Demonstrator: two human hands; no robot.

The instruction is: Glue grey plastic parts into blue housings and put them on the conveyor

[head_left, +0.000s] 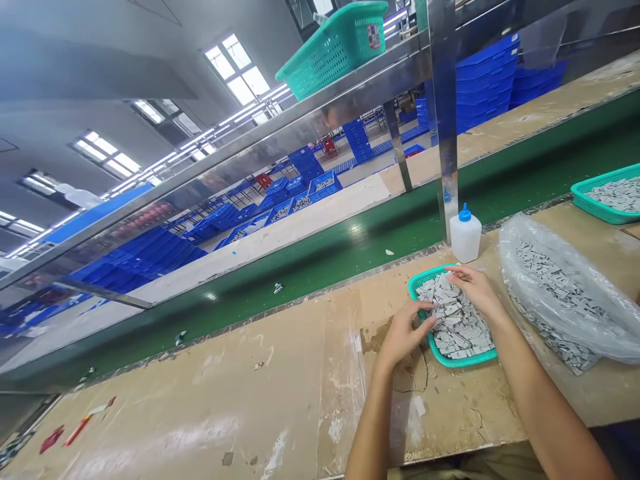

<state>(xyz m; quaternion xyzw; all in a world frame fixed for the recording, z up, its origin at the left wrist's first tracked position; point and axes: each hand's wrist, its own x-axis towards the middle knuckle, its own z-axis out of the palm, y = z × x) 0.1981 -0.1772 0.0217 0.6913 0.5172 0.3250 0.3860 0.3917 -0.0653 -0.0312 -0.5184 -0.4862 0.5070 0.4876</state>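
A small green plastic basket (465,363) full of flat grey-white pieces (457,327) stands on the worn tan worktable. My left hand (407,330) is at the basket's left rim, its thumb and fingers apart and reaching over the pieces. Across from it, my right hand (473,287) hovers over the far right part of the basket with fingers stretched and slightly bent. Nothing shows between the fingers of either hand. To the right lies a clear plastic bag (565,287) holding many similar grey pieces.
A white bottle with a blue cap (465,237) stands behind the basket, by a metal post (444,133). Beyond the table runs a green conveyor belt (320,257). Another green basket (610,213) sits far right; a larger one (335,50) rests on the overhead rail.
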